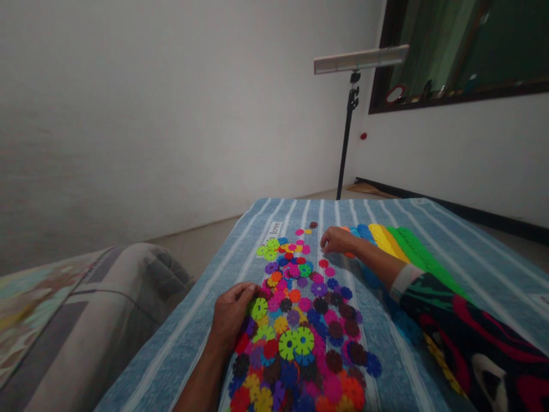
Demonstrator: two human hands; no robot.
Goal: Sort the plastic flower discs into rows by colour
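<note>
A heap of several colourful plastic snowflake discs [300, 320] lies on a blue striped cloth [450, 240]. My left hand [231, 315] rests at the heap's left edge, fingers curled against a yellow-green disc [259, 309]. My right hand [337, 239] reaches to the far side of the heap, fingers closed low on the cloth beside loose pink discs [323, 264]; whatever they pinch is hidden. Behind that hand lie rows of joined discs [398, 243] in blue, yellow, orange and green.
A grey rolled cushion or bedding [98, 320] lies left of the cloth. A light bar on a black stand [347, 131] rises behind by the white wall. A dark-framed window [463, 51] is at the upper right.
</note>
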